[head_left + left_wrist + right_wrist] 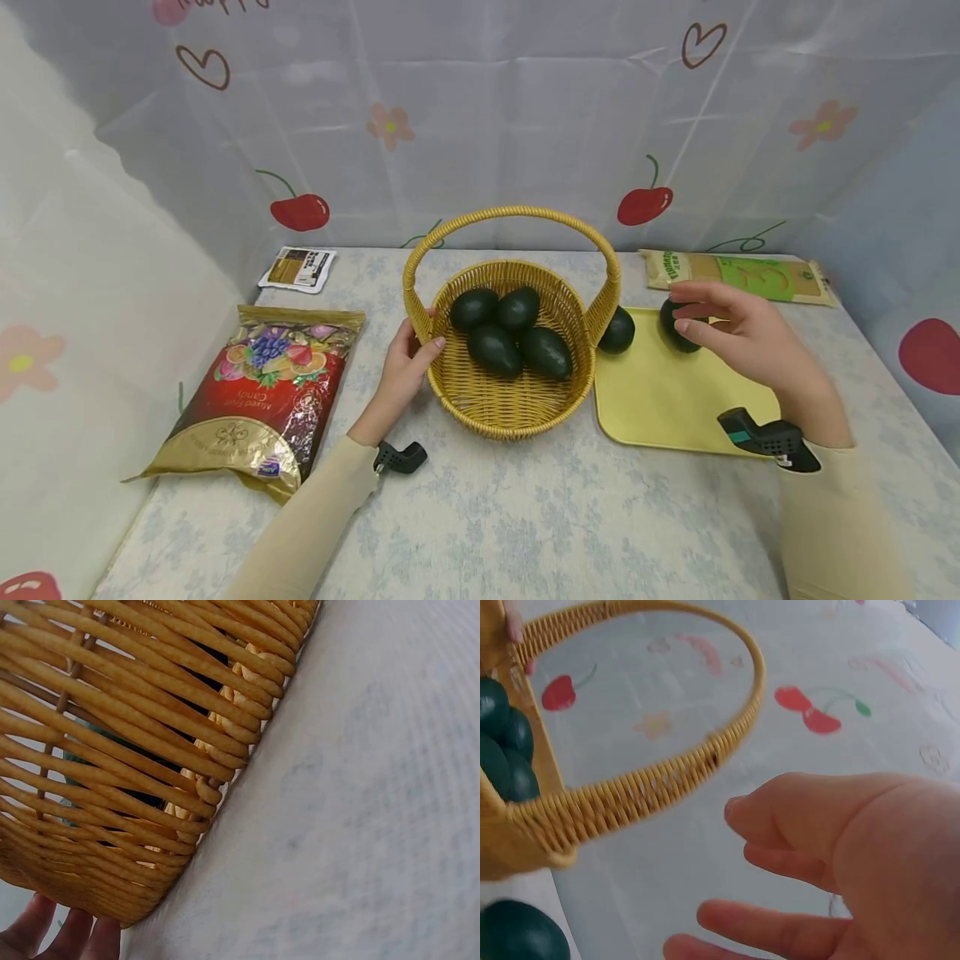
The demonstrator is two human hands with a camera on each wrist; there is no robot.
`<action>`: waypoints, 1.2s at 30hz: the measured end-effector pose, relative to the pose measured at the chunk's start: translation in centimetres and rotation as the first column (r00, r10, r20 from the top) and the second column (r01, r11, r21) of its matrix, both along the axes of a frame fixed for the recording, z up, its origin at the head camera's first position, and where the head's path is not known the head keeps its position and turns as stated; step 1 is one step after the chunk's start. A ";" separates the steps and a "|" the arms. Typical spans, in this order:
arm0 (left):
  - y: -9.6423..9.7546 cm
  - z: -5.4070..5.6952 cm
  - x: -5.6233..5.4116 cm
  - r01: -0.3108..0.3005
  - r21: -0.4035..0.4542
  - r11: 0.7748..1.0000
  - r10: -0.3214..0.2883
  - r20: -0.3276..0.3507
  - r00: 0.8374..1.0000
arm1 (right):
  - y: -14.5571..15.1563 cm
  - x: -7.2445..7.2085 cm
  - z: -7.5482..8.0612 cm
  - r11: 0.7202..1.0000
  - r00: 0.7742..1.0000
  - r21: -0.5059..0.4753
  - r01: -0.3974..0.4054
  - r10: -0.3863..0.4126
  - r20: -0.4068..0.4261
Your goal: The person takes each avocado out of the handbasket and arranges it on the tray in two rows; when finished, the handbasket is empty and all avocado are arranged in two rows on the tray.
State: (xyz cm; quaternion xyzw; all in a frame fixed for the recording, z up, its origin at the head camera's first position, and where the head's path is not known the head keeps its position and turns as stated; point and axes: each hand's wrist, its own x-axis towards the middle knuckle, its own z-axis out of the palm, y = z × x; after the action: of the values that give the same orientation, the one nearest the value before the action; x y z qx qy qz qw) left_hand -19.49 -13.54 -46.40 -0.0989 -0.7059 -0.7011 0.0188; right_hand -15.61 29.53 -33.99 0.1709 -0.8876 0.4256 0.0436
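A yellow wicker basket (506, 417) with a tall arched handle stands mid-table, holding several dark green avocados (495, 352). My left hand (401, 375) grips its left side at the foot of the handle, thumb over the rim; in the left wrist view its fingertips (71, 934) press the outer weave. To the right, my right hand (750, 337) hovers over a yellow tray (660, 408), thumb and fingers apart. Beneath it lies an avocado (667, 321), partly hidden by the hand. Another avocado (618, 332) lies on the tray beside the basket. The right wrist view shows nothing in the right hand's grasp.
A red and gold bag of mixed fruit candy (262, 400) lies at the left. Behind it is a small flat package (297, 269). A long green and tan packet (757, 277) lies behind the tray. A printed curtain (480, 125) hangs along the table's back edge.
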 end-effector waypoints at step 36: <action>0.2 -0.1 -0.1 -0.006 0.005 1.000 0.006 0.010 1.000 | -15.4 -3.0 -4.2 0.822 0.956 0.488 -0.293 0.241 0.167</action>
State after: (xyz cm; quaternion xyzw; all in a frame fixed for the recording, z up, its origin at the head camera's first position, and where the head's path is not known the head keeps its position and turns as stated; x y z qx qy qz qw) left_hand -19.57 -13.37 -46.54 -0.0931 -0.7044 -0.7034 0.0175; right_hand -18.61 14.18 -38.23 0.2780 -0.9363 0.1864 -0.1064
